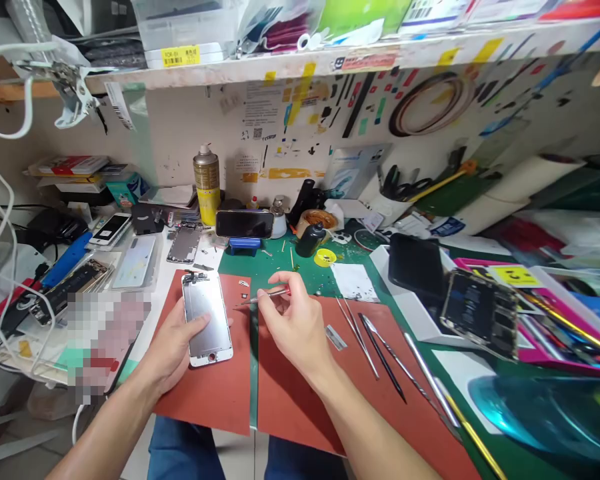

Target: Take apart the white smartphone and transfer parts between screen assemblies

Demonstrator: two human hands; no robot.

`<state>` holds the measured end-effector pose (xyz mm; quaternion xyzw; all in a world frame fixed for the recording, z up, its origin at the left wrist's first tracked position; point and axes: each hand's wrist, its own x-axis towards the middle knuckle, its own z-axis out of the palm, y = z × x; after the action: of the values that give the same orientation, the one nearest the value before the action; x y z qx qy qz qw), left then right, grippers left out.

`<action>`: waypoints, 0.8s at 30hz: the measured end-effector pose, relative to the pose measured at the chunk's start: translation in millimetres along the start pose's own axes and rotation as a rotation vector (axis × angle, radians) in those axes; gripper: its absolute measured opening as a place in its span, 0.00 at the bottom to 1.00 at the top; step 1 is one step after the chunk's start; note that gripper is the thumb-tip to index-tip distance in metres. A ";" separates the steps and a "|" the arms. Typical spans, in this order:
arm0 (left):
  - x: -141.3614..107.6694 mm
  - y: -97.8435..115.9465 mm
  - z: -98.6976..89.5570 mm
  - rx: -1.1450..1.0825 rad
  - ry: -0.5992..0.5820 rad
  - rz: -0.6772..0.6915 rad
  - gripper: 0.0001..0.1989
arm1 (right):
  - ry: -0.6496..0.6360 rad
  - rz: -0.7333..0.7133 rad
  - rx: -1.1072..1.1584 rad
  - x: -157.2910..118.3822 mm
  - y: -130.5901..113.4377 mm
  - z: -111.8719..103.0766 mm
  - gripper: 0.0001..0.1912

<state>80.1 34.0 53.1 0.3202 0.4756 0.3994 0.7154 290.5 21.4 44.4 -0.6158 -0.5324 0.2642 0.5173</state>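
Note:
My left hand (pixel 167 347) grips a white-framed phone screen (pixel 205 343) by its left edge, thumb across the silver metal back. A flex cable (pixel 200 275) shows at its top end and a round home button (pixel 212 357) at the bottom. Between the thumb and fingers of my right hand (pixel 297 327) is a slim screwdriver (pixel 253 301), its thin tip pointing left, just above the mat and apart from the screen. Tiny parts (pixel 244 295) lie near the tip. Under both hands are reddish-brown mats (pixel 205 400). A small metal plate (pixel 336 337) lies right of my right hand.
Tweezers (pixel 357 333), a black pen-like tool (pixel 385 360) and metal picks lie to the right. Behind stand a propped phone (pixel 245 224), a yellow spray can (pixel 207 190) and a black bottle (pixel 311 240). An opened phone (pixel 480 313) sits at right; a shelf (pixel 260 72) overhangs.

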 end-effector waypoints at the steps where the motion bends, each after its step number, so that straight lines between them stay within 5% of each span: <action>1: 2.8 0.7 2.6 0.007 -0.012 -0.001 0.30 | -0.007 0.002 -0.005 0.3 0.4 -0.2 0.09; 14: 28.3 -0.2 11.3 0.050 -0.141 -0.010 0.31 | -0.069 0.070 0.044 4.9 -1.4 -1.8 0.08; 24: 30.3 2.3 11.5 0.105 -0.099 -0.042 0.31 | 0.083 0.110 0.027 10.2 1.6 -7.4 0.08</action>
<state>97.2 60.8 46.0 0.3665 0.4665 0.3426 0.7285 300.6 28.5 47.6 -0.6477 -0.4722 0.2734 0.5318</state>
